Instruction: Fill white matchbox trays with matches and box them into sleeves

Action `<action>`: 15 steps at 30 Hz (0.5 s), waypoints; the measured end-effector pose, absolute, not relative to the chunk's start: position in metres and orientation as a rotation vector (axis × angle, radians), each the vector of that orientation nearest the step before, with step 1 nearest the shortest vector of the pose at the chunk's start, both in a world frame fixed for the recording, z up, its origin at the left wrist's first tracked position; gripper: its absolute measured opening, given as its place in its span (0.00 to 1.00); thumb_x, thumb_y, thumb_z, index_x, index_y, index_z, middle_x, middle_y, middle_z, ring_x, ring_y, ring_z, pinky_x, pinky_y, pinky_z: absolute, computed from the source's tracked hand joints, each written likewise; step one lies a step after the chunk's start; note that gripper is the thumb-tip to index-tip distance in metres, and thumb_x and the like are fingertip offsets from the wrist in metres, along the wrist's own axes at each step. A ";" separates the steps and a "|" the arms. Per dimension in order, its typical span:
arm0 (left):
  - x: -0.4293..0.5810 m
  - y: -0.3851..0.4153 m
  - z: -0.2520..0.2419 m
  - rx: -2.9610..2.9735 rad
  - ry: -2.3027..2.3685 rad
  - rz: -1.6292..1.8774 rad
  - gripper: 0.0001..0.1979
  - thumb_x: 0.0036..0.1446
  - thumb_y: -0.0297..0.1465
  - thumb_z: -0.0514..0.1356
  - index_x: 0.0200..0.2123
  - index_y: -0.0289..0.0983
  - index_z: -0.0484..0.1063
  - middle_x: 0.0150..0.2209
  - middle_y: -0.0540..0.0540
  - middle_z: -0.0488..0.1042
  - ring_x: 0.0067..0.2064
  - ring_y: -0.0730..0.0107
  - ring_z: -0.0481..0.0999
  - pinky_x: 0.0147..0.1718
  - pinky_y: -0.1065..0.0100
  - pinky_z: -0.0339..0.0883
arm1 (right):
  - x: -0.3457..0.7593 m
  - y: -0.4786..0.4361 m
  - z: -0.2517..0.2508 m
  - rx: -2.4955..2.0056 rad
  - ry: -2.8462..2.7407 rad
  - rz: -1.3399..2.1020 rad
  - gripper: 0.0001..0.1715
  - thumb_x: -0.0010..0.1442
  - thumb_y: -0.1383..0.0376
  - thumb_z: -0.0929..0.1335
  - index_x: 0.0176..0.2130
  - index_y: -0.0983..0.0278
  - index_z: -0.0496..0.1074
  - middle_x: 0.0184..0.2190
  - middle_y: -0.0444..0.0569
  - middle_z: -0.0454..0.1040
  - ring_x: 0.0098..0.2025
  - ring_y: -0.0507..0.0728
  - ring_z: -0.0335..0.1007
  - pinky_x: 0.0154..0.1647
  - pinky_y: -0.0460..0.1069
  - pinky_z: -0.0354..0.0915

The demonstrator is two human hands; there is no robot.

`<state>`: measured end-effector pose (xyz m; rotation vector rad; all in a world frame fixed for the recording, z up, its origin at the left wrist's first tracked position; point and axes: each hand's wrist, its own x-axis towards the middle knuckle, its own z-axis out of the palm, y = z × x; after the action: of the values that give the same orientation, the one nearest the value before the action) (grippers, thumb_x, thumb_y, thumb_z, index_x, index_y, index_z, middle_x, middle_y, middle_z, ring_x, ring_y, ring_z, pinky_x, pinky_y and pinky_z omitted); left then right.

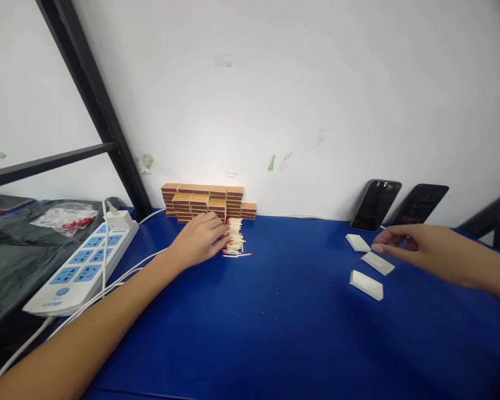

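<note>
My left hand (200,240) is at the left edge of a pile of red-tipped matches (235,238), its fingers bent and partly over them; whether it holds any cannot be made out. Just behind it, stacked matchboxes (204,201) stand against the wall. On the right, my right hand (412,244) has its thumb and fingers curved above the table, next to a white tray (358,243). Its fingertips are close to the tray's edge, and contact is unclear. Two more white trays (378,263) (366,285) lie nearer to me on the blue table (275,333).
Two dark phones (375,205) (419,208) lean on the wall at the right. A power strip (83,266) with white cables lies at the left, beside a black plastic bag (8,244) and a clear bag (64,216). A black metal frame (95,100) rises behind.
</note>
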<state>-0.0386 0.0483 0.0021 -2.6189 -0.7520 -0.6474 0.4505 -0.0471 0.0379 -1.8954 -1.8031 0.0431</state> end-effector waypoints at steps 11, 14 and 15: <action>-0.042 0.047 0.006 -2.629 -0.844 -0.774 0.12 0.70 0.36 0.58 0.44 0.37 0.79 0.36 0.42 0.80 0.40 0.59 0.76 0.42 0.59 0.70 | 0.447 -0.056 0.003 -2.135 -1.843 0.222 0.18 0.52 0.50 0.75 0.35 0.60 0.79 0.37 0.61 0.82 0.35 0.70 0.78 0.37 0.61 0.69; -0.039 0.043 0.007 -2.678 -0.875 -0.807 0.11 0.69 0.35 0.58 0.43 0.37 0.79 0.36 0.43 0.81 0.40 0.59 0.77 0.38 0.60 0.70 | 0.425 -0.057 0.012 -2.046 -1.891 0.183 0.18 0.54 0.49 0.75 0.34 0.60 0.78 0.36 0.59 0.82 0.32 0.66 0.76 0.33 0.58 0.67; -0.038 0.041 0.008 -2.703 -0.886 -0.824 0.11 0.69 0.35 0.59 0.43 0.38 0.80 0.36 0.43 0.81 0.40 0.59 0.77 0.38 0.60 0.70 | 0.414 -0.057 0.016 -2.001 -1.914 0.190 0.18 0.55 0.48 0.75 0.35 0.60 0.78 0.35 0.58 0.81 0.31 0.64 0.75 0.32 0.57 0.67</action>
<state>-0.0379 0.0406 0.0075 -2.7031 -0.8857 -0.8245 0.4136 -0.0566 0.0157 -2.0010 -1.9143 0.1905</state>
